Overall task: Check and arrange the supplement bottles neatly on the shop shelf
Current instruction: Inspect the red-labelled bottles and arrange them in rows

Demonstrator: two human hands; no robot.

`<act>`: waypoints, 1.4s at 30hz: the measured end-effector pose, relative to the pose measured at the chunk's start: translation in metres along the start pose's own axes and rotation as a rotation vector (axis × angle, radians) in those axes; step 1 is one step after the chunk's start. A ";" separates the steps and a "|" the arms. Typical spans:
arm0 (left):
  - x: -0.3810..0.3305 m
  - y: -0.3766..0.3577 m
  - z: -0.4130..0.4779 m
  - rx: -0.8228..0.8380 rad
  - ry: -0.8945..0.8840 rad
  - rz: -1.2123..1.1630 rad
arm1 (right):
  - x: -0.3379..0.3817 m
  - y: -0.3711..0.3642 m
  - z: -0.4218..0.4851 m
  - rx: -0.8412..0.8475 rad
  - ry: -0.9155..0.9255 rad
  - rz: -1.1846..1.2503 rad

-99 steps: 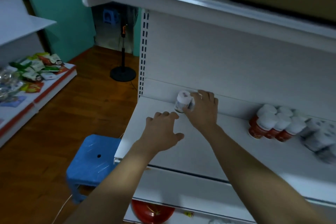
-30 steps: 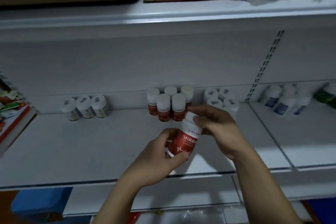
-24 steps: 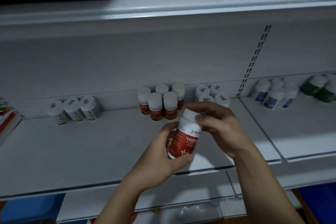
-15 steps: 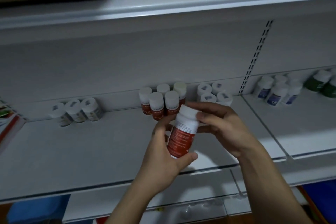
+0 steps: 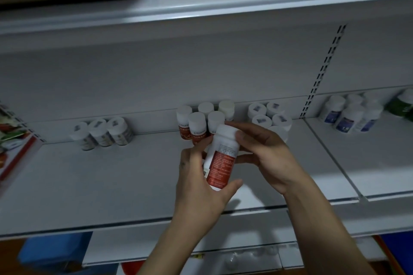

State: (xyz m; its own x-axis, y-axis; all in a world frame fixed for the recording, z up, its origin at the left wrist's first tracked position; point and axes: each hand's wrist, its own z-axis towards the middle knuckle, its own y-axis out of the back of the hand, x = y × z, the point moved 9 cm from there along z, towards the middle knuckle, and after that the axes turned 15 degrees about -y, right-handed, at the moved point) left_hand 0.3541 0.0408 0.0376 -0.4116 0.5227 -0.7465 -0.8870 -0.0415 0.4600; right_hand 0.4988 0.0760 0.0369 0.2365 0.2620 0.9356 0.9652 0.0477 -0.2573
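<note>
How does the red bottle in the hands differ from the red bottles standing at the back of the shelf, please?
The held bottle is gripped above the shelf by the left hand and right hand; the back bottles stand on it. The held bottle tilts; the back bottles are upright. All have white caps and red labels.

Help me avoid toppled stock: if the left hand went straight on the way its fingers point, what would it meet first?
Most likely the red-labelled bottles standing at the back of the shelf: the left hand, gripping the held bottle, points its fingers toward them. Depth is unclear here.
</note>
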 end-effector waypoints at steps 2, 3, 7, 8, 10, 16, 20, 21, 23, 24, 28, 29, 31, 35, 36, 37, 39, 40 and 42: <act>0.000 -0.003 -0.001 0.003 0.000 -0.018 | 0.000 0.004 -0.001 -0.025 -0.003 0.000; -0.001 -0.004 -0.001 0.009 -0.004 -0.019 | 0.000 0.006 -0.001 -0.043 -0.004 0.002; -0.006 -0.013 -0.005 0.079 -0.052 -0.021 | 0.001 0.017 -0.003 -0.116 -0.004 0.006; -0.007 -0.015 -0.006 0.093 -0.055 -0.023 | 0.001 0.018 -0.004 -0.125 -0.003 0.007; -0.008 -0.016 -0.008 0.106 -0.052 -0.029 | 0.002 0.019 -0.005 -0.138 -0.001 0.007; -0.003 -0.020 -0.014 0.140 -0.011 -0.031 | 0.000 0.019 -0.008 -0.139 -0.012 -0.013; 0.004 -0.023 -0.016 0.167 0.019 -0.014 | -0.003 0.019 -0.010 -0.144 -0.014 -0.015; 0.004 -0.022 -0.016 0.166 0.020 -0.008 | -0.004 0.019 -0.010 -0.145 -0.013 -0.015; 0.005 -0.021 -0.018 0.161 0.020 0.004 | -0.005 0.018 -0.011 -0.146 -0.012 -0.014; 0.005 -0.021 -0.019 0.158 0.023 0.006 | -0.005 0.018 -0.011 -0.146 -0.012 -0.014; 0.005 -0.021 -0.022 0.154 0.044 0.016 | -0.005 0.017 -0.013 -0.129 -0.004 -0.026; 0.005 -0.021 -0.023 0.154 0.053 0.012 | -0.005 0.016 -0.014 -0.129 0.002 -0.027; 0.006 -0.021 -0.026 0.151 0.080 -0.018 | -0.005 0.016 -0.016 -0.137 0.017 -0.029; 0.004 -0.022 -0.030 0.142 0.100 -0.059 | -0.005 0.012 -0.018 -0.133 0.031 -0.050; 0.003 -0.022 -0.030 0.140 0.101 -0.063 | -0.005 0.012 -0.018 -0.128 0.030 -0.050; 0.003 -0.022 -0.031 0.139 0.103 -0.066 | -0.006 0.012 -0.018 -0.123 0.027 -0.046; 0.000 -0.022 -0.031 0.138 0.109 -0.073 | -0.008 0.011 -0.019 -0.113 0.019 -0.034; -0.001 -0.021 -0.031 0.136 0.108 -0.075 | -0.009 0.011 -0.019 -0.113 0.016 -0.025; -0.005 -0.020 -0.030 0.134 0.103 -0.078 | -0.012 0.011 -0.019 -0.120 0.011 -0.014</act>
State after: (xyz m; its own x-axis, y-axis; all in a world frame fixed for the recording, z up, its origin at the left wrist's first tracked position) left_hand 0.3676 0.0133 0.0172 -0.3683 0.4301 -0.8243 -0.8838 0.1132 0.4540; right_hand 0.5089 0.0550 0.0277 0.2238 0.2518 0.9415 0.9746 -0.0652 -0.2143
